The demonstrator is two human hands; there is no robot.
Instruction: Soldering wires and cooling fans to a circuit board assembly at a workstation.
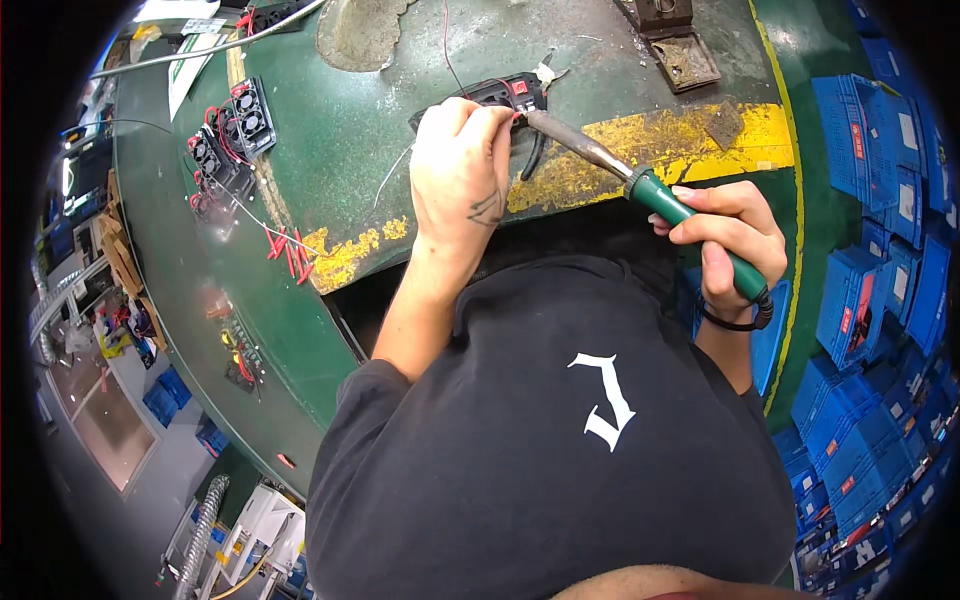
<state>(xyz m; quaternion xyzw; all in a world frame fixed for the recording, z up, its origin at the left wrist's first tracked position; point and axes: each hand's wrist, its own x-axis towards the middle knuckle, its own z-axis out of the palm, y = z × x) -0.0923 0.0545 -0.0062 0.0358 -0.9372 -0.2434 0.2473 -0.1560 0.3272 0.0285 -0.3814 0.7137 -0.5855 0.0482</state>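
Observation:
My right hand (735, 238) is wrapped around the green handle of a soldering iron (655, 190). Its thick metal bit points left, its end close to my left fingertips. My left hand (460, 165) is closed in a pinch over a black housing (490, 95) with a red rocker switch (519, 88). A bit of red shows at the fingertips; what they pinch is mostly hidden. Beside the housing lie cutting pliers (535, 155) with dark handles. A thin grey wire (392, 178) sticks out to the left of my hand.
Black fans with red wires (250, 118) lie at the left of the green bench, near several red-sleeved leads (290, 252). A metal stand (685, 60) stands at the back right. Worn yellow paint (640, 140) marks the front edge. Blue crates (850, 140) are stacked at right.

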